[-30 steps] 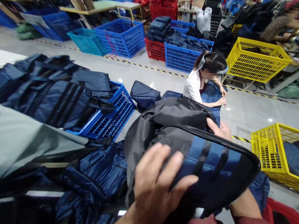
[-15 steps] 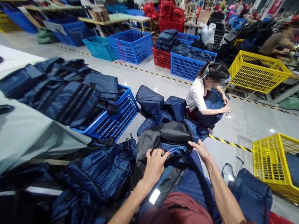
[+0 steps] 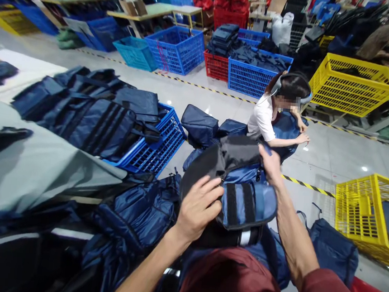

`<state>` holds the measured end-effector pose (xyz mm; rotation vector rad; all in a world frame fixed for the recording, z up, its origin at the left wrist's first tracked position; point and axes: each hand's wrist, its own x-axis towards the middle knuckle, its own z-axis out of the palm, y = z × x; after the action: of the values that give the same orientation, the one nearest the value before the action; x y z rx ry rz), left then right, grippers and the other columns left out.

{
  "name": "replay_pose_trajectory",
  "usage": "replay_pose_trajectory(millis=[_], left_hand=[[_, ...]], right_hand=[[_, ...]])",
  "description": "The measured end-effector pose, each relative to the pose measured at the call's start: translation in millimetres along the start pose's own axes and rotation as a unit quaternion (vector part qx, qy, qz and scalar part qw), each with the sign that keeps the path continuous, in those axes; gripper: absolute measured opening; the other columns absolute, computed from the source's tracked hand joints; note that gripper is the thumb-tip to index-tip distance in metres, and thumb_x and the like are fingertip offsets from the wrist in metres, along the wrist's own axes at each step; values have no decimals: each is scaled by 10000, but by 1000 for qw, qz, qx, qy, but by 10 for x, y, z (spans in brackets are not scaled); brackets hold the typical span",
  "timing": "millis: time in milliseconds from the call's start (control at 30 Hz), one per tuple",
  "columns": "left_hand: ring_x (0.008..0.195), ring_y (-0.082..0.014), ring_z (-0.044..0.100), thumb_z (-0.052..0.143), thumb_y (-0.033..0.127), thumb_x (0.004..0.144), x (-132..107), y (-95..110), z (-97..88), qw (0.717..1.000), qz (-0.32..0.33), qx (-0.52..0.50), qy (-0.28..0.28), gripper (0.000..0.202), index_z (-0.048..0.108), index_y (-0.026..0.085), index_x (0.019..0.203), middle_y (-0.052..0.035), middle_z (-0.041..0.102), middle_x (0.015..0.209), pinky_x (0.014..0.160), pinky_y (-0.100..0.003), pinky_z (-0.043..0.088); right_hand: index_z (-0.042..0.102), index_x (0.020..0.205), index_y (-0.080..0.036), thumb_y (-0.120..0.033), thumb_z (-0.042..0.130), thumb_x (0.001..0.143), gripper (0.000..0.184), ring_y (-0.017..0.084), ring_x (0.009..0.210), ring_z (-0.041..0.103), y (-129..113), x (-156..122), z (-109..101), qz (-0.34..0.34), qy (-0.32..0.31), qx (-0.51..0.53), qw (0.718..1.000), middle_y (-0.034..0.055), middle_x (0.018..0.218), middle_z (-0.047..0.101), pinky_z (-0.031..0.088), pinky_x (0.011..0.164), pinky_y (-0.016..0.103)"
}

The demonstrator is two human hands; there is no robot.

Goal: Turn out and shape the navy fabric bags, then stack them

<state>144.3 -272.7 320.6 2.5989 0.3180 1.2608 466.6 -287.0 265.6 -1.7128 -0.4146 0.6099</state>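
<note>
Closest to me, my left hand (image 3: 198, 206) is curled loosely, fingers bent over the near left edge of a navy bag (image 3: 244, 200), pinching the fabric where the grey lining (image 3: 227, 160) turns out. The bag sits in front of my chest, above my lap, just beyond a red garment (image 3: 233, 281) at the bottom of my view. Its striped blue panel faces me, the black stripes running up and down, while its long axis runs from my left hand away and to the right toward my other hand. The open, lining side points away from me.

My right hand (image 3: 269, 164) is farther out, at the bag's far upper edge, fingers closed over the rim and gripping it. So the bag lies between my two hands, left hand at its near corner and right hand at its far one.

To my left a heap of dark blue bags (image 3: 133, 218) lies just beside the one I hold. Beyond that, a blue crate (image 3: 155, 149) carries a stack of flat navy bags (image 3: 81, 113). A yellow crate (image 3: 366, 211) stands to my right. Farther off, a person in a white top (image 3: 263, 120) sits on the floor among more bags, with blue and yellow crates behind.
</note>
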Motion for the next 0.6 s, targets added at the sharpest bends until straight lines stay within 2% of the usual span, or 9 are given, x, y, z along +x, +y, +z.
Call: replay_pose_trajectory(millis=[33, 100, 167, 267, 367, 467, 533, 600], left_hand=[[1351, -226, 729, 559, 93, 1065, -105, -61, 155, 999, 35, -5, -19, 215, 693, 212, 946, -48, 833, 1176, 1198, -498, 582], [1303, -194, 763, 520, 89, 1102, -352, -163, 418, 997, 65, -3, -38, 275, 681, 206, 912, -38, 858, 1108, 1157, -419, 609], [1329, -207, 753, 499, 87, 1111, -549, -211, 531, 996, 47, 13, -72, 311, 697, 208, 903, -40, 865, 1119, 1184, -441, 593], [1429, -234, 688, 482, 81, 1112, -623, -181, 432, 991, 28, 17, -129, 329, 729, 214, 940, -53, 856, 1217, 1221, -482, 565], [1461, -241, 662, 470, 84, 1118, -586, -120, 272, 990, 19, -5, -136, 326, 734, 208, 975, -71, 848, 1250, 1214, -481, 568], [1478, -244, 645, 485, 72, 1109, -751, -149, 186, 992, 1, -24, -125, 309, 742, 213, 1012, -74, 843, 1277, 1240, -504, 554], [1462, -236, 656, 515, 71, 1102, -958, -248, 138, 992, 0, -31, -125, 280, 742, 220, 1030, -58, 846, 1276, 1241, -506, 562], [1428, -226, 681, 533, 82, 1103, -1110, -389, 68, 990, -1, -40, -137, 261, 738, 226, 1028, -47, 850, 1267, 1220, -501, 585]], right_hand=[[834, 1040, -119, -646, 804, 831, 567, 299, 1115, 752, 187, 24, 34, 54, 13, -37, 998, 125, 1059, 854, 593, 947, 352], [803, 902, -132, -630, 795, 805, 508, 323, 1034, 754, 601, 1, 88, 107, 15, -69, 992, 143, 910, 832, 591, 873, 370], [773, 922, -158, -650, 742, 820, 503, 320, 1009, 746, 948, -65, 103, 116, 19, -79, 990, 126, 881, 813, 586, 861, 378], [735, 1026, -214, -610, 687, 863, 431, 305, 1144, 714, 1197, -130, 27, 87, 35, -87, 992, 101, 1010, 809, 544, 1008, 386], [688, 856, -263, -542, 697, 874, 279, 307, 1208, 686, 1259, -149, -145, 63, 22, -78, 995, 82, 940, 779, 484, 1101, 391], [581, 671, -276, -571, 718, 863, 378, 303, 1043, 715, 1360, -244, -339, 82, 3, -41, 996, 48, 695, 686, 548, 989, 385], [563, 655, -279, -603, 730, 856, 417, 284, 879, 723, 1452, -354, -443, 111, -4, 3, 994, 27, 604, 641, 603, 854, 383], [583, 684, -284, -600, 726, 875, 396, 258, 779, 731, 1504, -453, -522, 133, -5, 55, 990, 26, 615, 671, 640, 767, 375]])
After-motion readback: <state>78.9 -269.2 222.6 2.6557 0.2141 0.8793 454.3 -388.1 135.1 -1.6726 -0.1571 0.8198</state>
